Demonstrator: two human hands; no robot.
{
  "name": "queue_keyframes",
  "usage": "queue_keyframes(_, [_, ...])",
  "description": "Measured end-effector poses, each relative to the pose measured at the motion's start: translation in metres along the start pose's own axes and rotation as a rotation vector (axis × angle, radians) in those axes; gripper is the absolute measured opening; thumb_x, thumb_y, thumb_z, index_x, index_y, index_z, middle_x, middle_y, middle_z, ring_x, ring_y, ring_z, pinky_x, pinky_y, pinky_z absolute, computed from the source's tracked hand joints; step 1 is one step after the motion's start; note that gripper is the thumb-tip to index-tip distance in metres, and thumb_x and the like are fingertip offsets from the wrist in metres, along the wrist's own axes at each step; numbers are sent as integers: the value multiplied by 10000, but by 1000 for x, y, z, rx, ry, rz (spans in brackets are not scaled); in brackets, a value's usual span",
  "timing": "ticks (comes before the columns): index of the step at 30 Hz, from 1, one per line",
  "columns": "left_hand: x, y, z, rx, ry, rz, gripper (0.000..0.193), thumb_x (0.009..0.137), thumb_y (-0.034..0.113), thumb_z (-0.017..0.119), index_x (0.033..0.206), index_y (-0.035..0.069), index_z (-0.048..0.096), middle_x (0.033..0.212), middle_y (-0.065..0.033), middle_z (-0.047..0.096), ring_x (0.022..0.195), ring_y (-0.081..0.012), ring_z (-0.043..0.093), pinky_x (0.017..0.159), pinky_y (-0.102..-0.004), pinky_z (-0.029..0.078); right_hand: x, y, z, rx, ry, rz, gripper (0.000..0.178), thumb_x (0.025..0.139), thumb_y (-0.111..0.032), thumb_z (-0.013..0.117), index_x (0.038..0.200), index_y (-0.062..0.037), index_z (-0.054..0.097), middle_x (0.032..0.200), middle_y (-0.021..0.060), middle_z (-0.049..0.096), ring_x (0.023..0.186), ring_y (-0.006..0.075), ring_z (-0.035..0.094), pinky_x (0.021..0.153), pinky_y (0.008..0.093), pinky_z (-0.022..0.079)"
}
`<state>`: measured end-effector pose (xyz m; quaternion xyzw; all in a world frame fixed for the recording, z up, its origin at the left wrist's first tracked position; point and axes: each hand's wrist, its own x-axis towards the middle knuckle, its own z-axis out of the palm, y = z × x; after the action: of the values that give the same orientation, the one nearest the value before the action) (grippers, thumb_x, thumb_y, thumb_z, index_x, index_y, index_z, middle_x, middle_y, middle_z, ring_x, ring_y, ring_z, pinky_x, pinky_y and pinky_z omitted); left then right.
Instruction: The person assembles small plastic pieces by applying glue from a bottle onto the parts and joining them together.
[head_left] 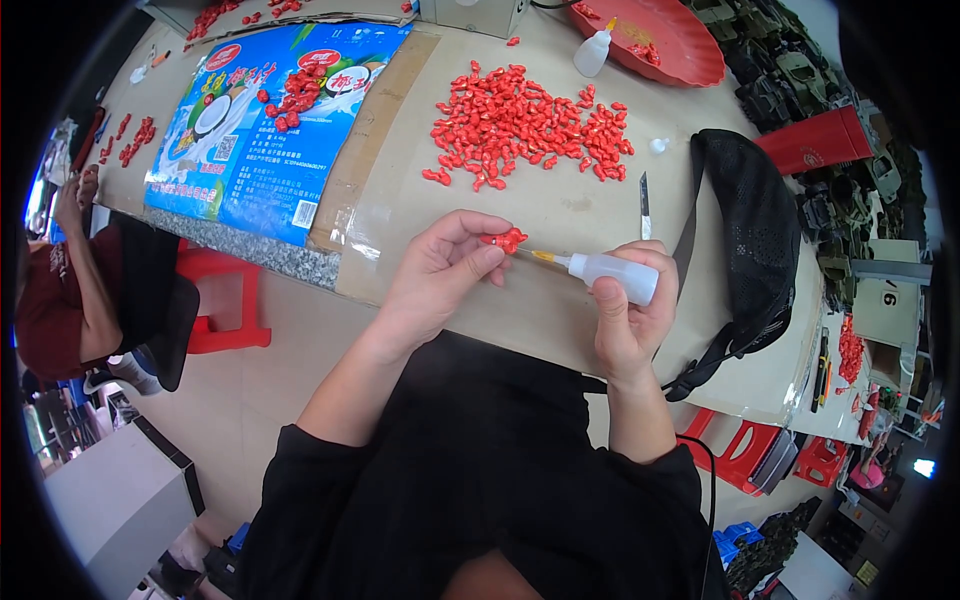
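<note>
Between the thumb and fingers of my left hand [450, 265] is a small glossy red piece [508, 240], its exact kind too small to make out. My right hand [636, 318] grips a white squeeze bottle [618, 277] with a yellow-based needle tip. The bottle lies nearly level, its thin needle pointing left and reaching the red piece. Beyond both hands a spread pile of similar red pieces [520, 125] covers the table [400, 230]. A craft knife blade [645, 205] lies just past my right hand.
A blue printed cardboard sheet [255, 130] bears a small heap of red pieces. At the back stand another squeeze bottle [593, 52] and a red tray [690, 50]. A black mesh bag [745, 230] and red cylinder [815, 140] lie right. A person [75, 290] sits at left.
</note>
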<state>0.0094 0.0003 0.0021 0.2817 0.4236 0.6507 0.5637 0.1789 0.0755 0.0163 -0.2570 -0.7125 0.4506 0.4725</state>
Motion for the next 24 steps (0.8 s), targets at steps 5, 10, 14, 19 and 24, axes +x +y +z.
queue_keyframes(5, [0, 0, 0, 25, -6, 8, 186, 819, 22, 495, 1003, -8, 489, 842, -57, 549, 725, -94, 513, 651, -220, 434, 0, -1, -1, 53, 11, 4, 226, 762, -103, 593, 897, 6, 449, 816, 89, 467, 665, 122, 463, 580, 216, 376])
queue_keyframes(10, [0, 1, 1, 32, 5, 16, 180, 817, 16, 496, 995, -4, 491, 839, -56, 551, 731, -94, 516, 651, -221, 434, 0, 1, 0, -3, -10, -16, 249, 801, -185, 557, 918, -10, 424, 831, 71, 429, 630, 94, 441, 565, 194, 354])
queue_keyframes(14, [0, 2, 2, 33, 8, 13, 178, 817, 16, 496, 994, -3, 492, 839, -56, 551, 734, -94, 516, 652, -221, 434, 0, 1, -1, 2, -18, -14, 244, 798, -172, 559, 918, -7, 423, 829, 70, 430, 629, 95, 441, 566, 191, 354])
queue_keyframes(19, [0, 1, 1, 37, -5, 12, 181, 816, 18, 498, 996, -5, 490, 841, -57, 550, 738, -94, 516, 654, -221, 432, 0, 1, -1, -15, -8, -27, 241, 798, -165, 559, 917, -4, 424, 828, 73, 433, 631, 96, 443, 566, 192, 358])
queue_keyframes(24, [0, 1, 1, 41, 0, 16, 182, 817, 20, 498, 997, -6, 490, 842, -59, 551, 739, -95, 517, 653, -221, 433, 0, 2, -1, -25, -9, -29, 240, 798, -165, 557, 916, -3, 425, 832, 75, 436, 633, 96, 446, 565, 193, 360])
